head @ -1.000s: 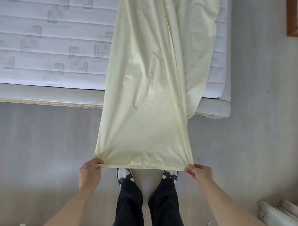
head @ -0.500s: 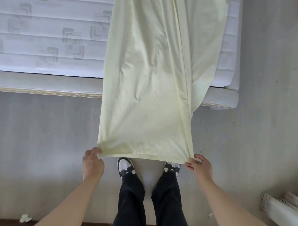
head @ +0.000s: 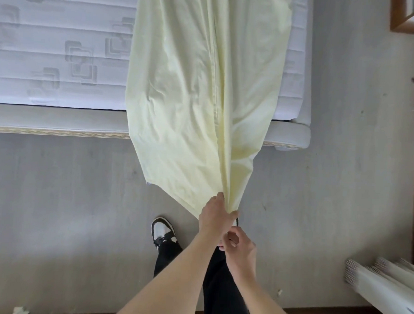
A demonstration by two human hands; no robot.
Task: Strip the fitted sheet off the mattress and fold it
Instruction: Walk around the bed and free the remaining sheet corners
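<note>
While the left hand (head: 217,216) pinches the gathered sheet (head: 199,90) end at lower centre, its length runs straight up-frame over the mattress (head: 59,48); right hand (head: 239,248) just below, curled, grasp unclear.

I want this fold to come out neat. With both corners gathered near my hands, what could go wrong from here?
The sheet hangs off the mattress unevenly, so its left edge may sag toward the floor. The left hand grips the bunched cloth while the right hand sits just below it, so a corner may slip.

A grey floor (head: 59,198) runs beneath the bed base (head: 50,119), with what may be wooden furniture (head: 408,16) top right.
</note>
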